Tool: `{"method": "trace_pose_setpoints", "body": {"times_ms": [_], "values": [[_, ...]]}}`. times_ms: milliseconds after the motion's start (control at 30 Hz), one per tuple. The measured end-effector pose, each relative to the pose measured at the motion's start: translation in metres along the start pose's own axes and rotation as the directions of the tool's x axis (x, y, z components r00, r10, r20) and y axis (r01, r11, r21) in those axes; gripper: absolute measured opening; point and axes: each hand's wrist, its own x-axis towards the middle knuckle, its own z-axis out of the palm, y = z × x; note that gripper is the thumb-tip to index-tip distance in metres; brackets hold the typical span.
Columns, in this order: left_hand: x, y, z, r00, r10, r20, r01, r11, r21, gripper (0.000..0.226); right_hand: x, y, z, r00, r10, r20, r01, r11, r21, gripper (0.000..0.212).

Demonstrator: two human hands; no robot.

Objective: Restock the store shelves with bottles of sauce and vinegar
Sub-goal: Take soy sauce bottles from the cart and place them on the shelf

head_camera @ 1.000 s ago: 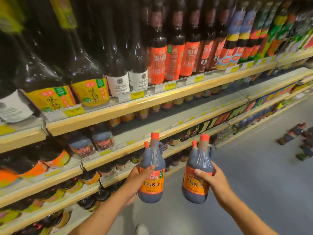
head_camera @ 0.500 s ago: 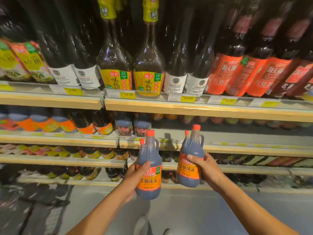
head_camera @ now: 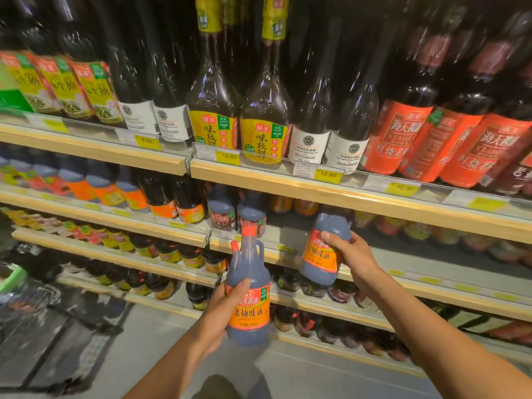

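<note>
Clearly the stocking step is under way, with one jug going onto a shelf and a second waiting its turn. To the left and nearer, the left hand wraps its fingers and thumb round the left sauce jug, holding it upright in front of the shelving, well short of any shelf. It is a dark, smooth plastic jug with a rounded body, a small loop handle at the neck, a red cap and a glossy orange label.

Further right, the right hand grasps the right sauce jug round its middle, tilted so its top leans in under the shelf above; the cap is hidden there. Its base hangs at the front lip of the second shelf, whose pale wooden edge carries yellow price tags.

Judging by this, the next move calls for pushing the tilted jug further in, standing it upright on the bare grey shelf floor beside the two similar jugs, then letting go.
</note>
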Motion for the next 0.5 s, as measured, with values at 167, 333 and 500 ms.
{"method": "trace_pose_setpoints", "body": {"times_ms": [167, 333, 500], "values": [[0.002, 0.0, 0.004, 0.997, 0.083, 0.008, -0.083, 0.996, -0.014, 0.093, 0.048, -0.007, -0.003, 0.994, 0.037, -0.106, -0.044, 0.997, -0.064, 0.05], [0.004, -0.002, 0.002, 0.993, 0.118, -0.027, -0.118, 0.993, 0.013, 0.084, 0.081, -0.003, -0.002, 0.988, 0.06, -0.14, -0.082, 0.983, -0.162, 0.063], [0.004, 0.0, 0.001, 0.991, 0.097, -0.088, -0.094, 0.995, 0.031, 0.102, 0.096, 0.008, -0.01, 0.995, 0.085, -0.055, -0.099, 0.935, -0.342, 0.085]]}}
